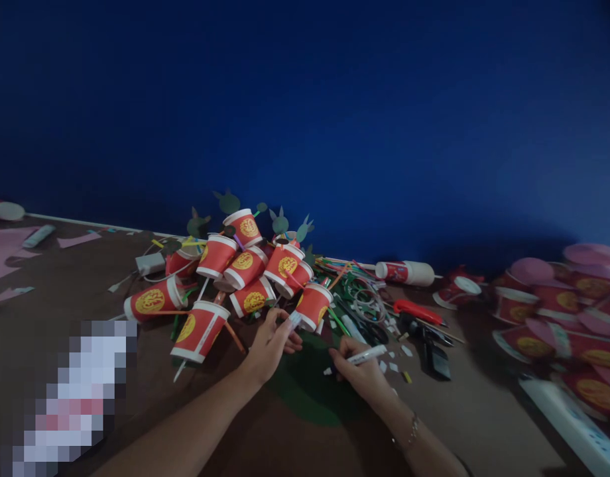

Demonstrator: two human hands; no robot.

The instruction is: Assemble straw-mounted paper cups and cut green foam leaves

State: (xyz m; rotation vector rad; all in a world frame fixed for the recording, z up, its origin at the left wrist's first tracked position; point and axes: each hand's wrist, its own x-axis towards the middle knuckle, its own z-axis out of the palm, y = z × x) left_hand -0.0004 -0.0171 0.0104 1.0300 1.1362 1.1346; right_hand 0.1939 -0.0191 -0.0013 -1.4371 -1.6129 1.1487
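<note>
My right hand (352, 368) grips a white marker (368, 354) over a dark green sheet (309, 391). To its left my left hand (278, 338) is curled at the sheet's upper left edge, just below a red paper cup (313, 306). A small pale thing (294, 320) shows at the left fingertips, too blurred to name. Several red cups with yellow prints lie heaped behind and left of my left hand, with straws sticking out. Dark green rabbit-head shapes (280, 224) stand up around the heap.
Scissors (374, 328), a red-handled tool (419, 311), a black tool (437, 361) and paper scraps (407, 351) lie right of centre. Far right are more cups (563, 301) with pink discs and a white power strip (573, 424). Pink paper (6, 248) lies far left. A blue wall (305, 119) stands behind.
</note>
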